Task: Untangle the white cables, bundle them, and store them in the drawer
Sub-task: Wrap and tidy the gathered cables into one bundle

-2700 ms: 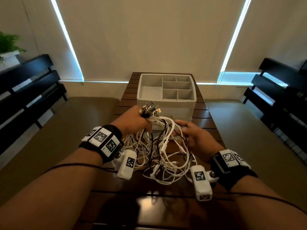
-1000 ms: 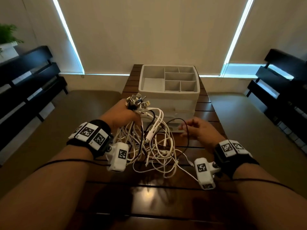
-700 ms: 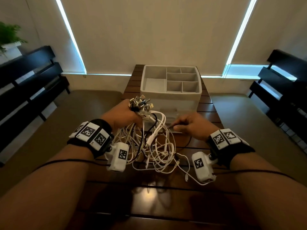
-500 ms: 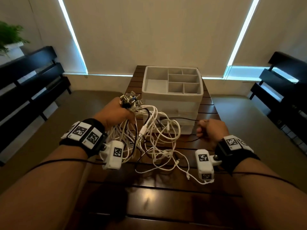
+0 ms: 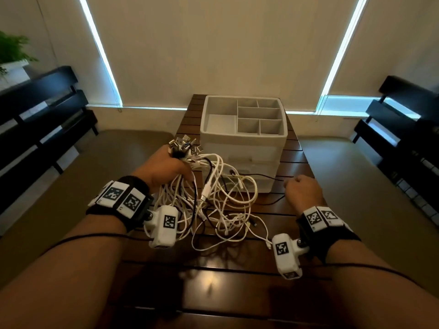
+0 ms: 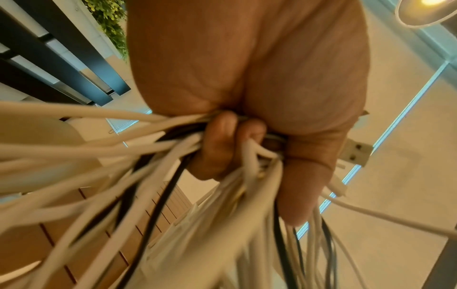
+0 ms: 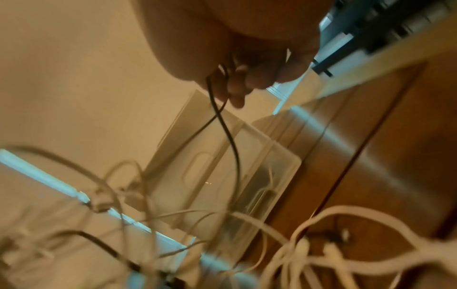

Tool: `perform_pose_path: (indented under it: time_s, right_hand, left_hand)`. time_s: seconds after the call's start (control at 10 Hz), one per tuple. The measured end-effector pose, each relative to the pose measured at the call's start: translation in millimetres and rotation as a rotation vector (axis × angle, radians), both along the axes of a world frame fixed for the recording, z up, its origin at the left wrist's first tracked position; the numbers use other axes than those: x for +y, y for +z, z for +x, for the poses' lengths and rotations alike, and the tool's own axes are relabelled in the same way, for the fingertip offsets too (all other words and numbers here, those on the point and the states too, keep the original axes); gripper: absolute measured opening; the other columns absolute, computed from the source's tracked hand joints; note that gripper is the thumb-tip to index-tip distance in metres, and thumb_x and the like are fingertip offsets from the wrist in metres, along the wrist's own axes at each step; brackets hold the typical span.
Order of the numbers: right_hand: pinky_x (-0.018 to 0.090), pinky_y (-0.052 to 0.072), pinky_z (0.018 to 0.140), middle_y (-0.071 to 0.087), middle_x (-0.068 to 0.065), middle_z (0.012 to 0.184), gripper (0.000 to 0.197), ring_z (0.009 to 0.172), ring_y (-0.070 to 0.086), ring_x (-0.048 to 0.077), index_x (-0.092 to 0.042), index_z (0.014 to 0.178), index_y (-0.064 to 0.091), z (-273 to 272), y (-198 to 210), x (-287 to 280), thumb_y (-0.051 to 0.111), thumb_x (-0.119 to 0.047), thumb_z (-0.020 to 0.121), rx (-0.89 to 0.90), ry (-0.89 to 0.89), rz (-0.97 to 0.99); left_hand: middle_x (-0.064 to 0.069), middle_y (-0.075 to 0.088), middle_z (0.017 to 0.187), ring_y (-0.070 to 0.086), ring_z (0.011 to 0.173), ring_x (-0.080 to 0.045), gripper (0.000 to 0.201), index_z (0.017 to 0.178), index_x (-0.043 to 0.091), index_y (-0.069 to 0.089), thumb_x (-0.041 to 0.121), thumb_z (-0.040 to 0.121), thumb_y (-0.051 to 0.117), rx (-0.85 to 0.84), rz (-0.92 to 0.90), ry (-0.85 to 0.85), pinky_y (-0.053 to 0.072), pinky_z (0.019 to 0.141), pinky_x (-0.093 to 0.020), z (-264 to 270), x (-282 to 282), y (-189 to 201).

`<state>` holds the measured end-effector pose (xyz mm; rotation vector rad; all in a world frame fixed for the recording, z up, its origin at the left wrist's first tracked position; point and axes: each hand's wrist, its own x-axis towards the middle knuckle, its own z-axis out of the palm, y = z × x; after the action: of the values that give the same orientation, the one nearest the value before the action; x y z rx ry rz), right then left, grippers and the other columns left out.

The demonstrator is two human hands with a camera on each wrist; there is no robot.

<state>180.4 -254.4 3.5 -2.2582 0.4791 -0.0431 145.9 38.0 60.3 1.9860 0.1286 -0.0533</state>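
Observation:
A tangle of white cables [image 5: 221, 205] with a few black ones mixed in hangs from my left hand [image 5: 164, 167] down onto the wooden table [image 5: 213, 281]. That hand grips the plug ends in a bunch [image 5: 183, 148], and its fingers [image 6: 222, 146] curl tightly round the cords [image 6: 138, 166]. My right hand [image 5: 301, 188], held out to the right of the tangle, pinches a thin black cable [image 5: 259, 175] that runs taut from the tangle; the pinched black cable [image 7: 222, 121] dangles from its curled fingers [image 7: 237, 86]. Behind the tangle stands the white drawer unit [image 5: 242, 148].
The drawer unit's top tray [image 5: 282, 136] has several compartments with nothing in them, and its drawer fronts [image 7: 222, 176] look shut. Dark benches [image 5: 42, 110] flank the table on both sides. A potted plant [image 5: 11, 53] stands at the far left.
My right hand took hold of a thin black cable in the tangle and drew it out to the right until it ran taut. My left hand lifted the bunch of plugs slightly and drifted left.

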Motion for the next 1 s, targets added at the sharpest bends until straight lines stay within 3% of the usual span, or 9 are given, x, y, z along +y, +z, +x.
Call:
perform_pose_path:
  time_s: [0.1,0.2,0.4,0.5,0.6,0.7,0.8,0.9,1.0]
  right_hand:
    - [0.033,0.046,0.083,0.065,0.019,0.113,0.030,0.107,0.058,0.033,-0.001,0.109,0.066,2.0,-6.6,8.4,0.045,-0.018,0.094,-0.005,-0.012,0.113]
    - [0.035,0.047,0.085,0.059,0.024,0.123,0.037,0.114,0.056,0.037,0.006,0.121,0.058,2.2,1.4,-6.5,0.040,-0.015,0.098,-0.028,-0.212,0.192]
    - [0.035,0.046,0.090,0.061,0.023,0.120,0.038,0.114,0.056,0.036,0.005,0.116,0.062,6.5,-21.9,-10.4,0.046,-0.021,0.094,0.239,0.072,-0.056]
    - [0.035,0.046,0.083,0.063,0.019,0.105,0.045,0.105,0.059,0.034,0.001,0.107,0.063,2.0,-22.1,0.4,0.049,-0.040,0.094,0.186,0.128,-0.175]
    - [0.038,0.046,0.093,0.058,0.007,0.124,0.052,0.111,0.055,0.021,-0.016,0.124,0.056,-7.0,-0.1,14.8,0.059,-0.051,0.086,-0.242,0.196,-0.010]
    - [0.027,0.040,0.096,0.044,-0.009,0.142,0.085,0.122,0.044,0.004,-0.034,0.140,0.038,-24.6,44.6,38.1,0.073,-0.055,0.066,-0.338,0.619,0.302]
    - [0.023,0.030,0.102,0.030,-0.012,0.152,0.116,0.129,0.028,-0.002,-0.042,0.148,0.014,-38.2,57.3,74.3,0.085,-0.045,0.057,-0.254,0.966,0.220]
    - [0.026,0.044,0.095,0.056,-0.009,0.133,0.089,0.119,0.052,0.005,-0.037,0.138,0.035,-41.6,26.8,98.7,0.085,-0.040,0.064,-0.216,1.017,0.102]
    - [0.028,0.045,0.074,0.064,-0.008,0.085,0.027,0.080,0.061,0.013,-0.033,0.097,0.055,-40.2,5.9,91.7,0.070,-0.026,0.076,-0.228,0.921,-0.064]
  left_hand:
    - [-0.020,0.072,0.092,0.068,0.088,-0.041,0.036,0.088,0.007,0.070,-0.008,0.056,0.074,0.041,0.052,-0.124,0.057,0.081,-0.053,-1.0,-9.3,-0.5]
    - [-0.012,0.073,0.086,0.069,0.086,-0.031,0.037,0.086,0.010,0.069,-0.006,0.054,0.075,0.071,0.106,-0.173,0.056,0.083,-0.048,-2.8,-9.8,0.8]
    - [-0.015,0.073,0.085,0.069,0.083,-0.033,0.026,0.083,0.006,0.072,0.006,0.059,0.082,-0.012,0.268,-0.161,0.057,0.080,-0.047,1.2,0.7,2.2]
    - [0.000,0.075,0.081,0.069,0.080,-0.016,0.023,0.081,0.013,0.075,0.017,0.063,0.089,0.034,0.335,-0.298,0.053,0.077,-0.031,0.1,-8.6,9.9]
    - [0.005,0.070,0.077,0.065,0.078,-0.013,0.016,0.076,0.028,0.069,0.029,0.071,0.085,-0.074,0.290,-0.284,0.050,0.075,-0.029,-1.2,-10.7,25.0]
    - [0.006,0.068,0.077,0.065,0.077,-0.012,0.014,0.078,0.030,0.066,0.022,0.080,0.077,-0.196,-0.032,-0.221,0.051,0.075,-0.029,0.2,-16.7,34.5]
    - [0.009,0.060,0.057,0.054,0.058,-0.006,0.032,0.059,0.027,0.068,0.013,0.088,0.068,-0.267,-0.262,-0.178,0.048,0.061,-0.024,1.6,-32.1,38.7]
    - [0.003,0.045,0.052,0.037,0.041,-0.006,0.027,0.058,0.020,0.055,0.016,0.079,0.072,-0.256,-0.633,-0.158,0.034,0.042,-0.021,5.0,-42.6,41.1]
    - [0.003,0.039,0.052,0.029,0.036,-0.003,0.031,0.067,0.016,0.043,0.019,0.075,0.073,-0.242,-0.855,-0.124,0.026,0.032,-0.015,8.0,-42.3,37.2]
